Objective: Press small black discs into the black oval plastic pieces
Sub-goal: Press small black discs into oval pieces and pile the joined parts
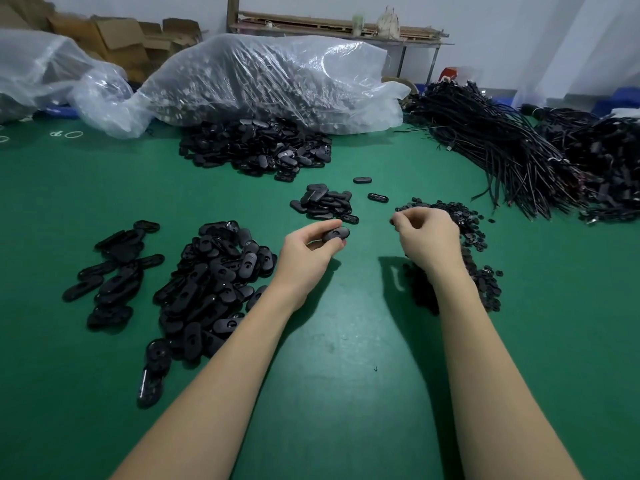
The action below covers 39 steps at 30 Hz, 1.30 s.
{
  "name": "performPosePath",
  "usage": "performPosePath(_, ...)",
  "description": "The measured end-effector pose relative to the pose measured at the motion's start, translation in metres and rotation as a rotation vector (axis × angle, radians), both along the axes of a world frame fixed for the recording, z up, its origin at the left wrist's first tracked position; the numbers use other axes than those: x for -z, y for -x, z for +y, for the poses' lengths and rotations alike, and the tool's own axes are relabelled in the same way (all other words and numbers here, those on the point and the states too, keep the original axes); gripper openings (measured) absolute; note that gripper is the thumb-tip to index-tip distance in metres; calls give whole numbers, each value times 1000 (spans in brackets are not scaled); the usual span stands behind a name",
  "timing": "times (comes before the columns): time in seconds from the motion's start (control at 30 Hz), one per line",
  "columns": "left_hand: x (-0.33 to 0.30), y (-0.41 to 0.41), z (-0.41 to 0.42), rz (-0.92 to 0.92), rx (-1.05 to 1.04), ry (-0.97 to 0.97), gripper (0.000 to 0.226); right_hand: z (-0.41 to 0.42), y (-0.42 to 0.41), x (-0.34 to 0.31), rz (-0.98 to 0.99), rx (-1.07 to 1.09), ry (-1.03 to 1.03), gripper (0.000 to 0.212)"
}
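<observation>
My left hand (306,249) pinches a black oval plastic piece (336,233) between thumb and fingers, just above the green table. My right hand (424,237) hovers to its right with fingers curled; a small black disc (392,221) seems pinched at its fingertips, though it is mostly hidden. Under and behind the right hand lies a spread of small black discs (467,223). A small heap of oval pieces (323,202) sits just beyond both hands.
A big pile of oval pieces (211,282) lies left of my left arm, a smaller one (110,271) further left, another (256,147) at the back by a clear plastic bag (270,77). Black cable bundles (502,143) fill the right side. The green mat (346,341) covers the table.
</observation>
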State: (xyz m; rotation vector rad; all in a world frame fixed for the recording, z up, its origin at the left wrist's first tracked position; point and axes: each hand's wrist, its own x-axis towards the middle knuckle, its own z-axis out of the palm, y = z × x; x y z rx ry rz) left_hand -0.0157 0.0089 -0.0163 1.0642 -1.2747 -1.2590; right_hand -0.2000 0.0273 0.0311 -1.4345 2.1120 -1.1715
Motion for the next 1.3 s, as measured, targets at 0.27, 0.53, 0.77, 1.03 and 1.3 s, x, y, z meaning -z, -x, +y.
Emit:
performPosePath(0.27,2,0,3,94,29,-8,33,9,-29,-7,-478,-278,-187,7)
performPosePath(0.53,1,-1,0,115,11,-19,14,9,-32,1,-569,-218,-122,5)
performPosePath(0.77,-3,-2,2,255,53,-12,16,12,-34,-3,-534,-227,-111,4)
performPosePath(1.03,-5,-2,4,315,43,-34,11,12,-37,-3,-520,-207,-75,8)
performPosePath(1.3,-7,-3,5,349,60,-35,11,11,-41,-2,-547,-195,-45,9)
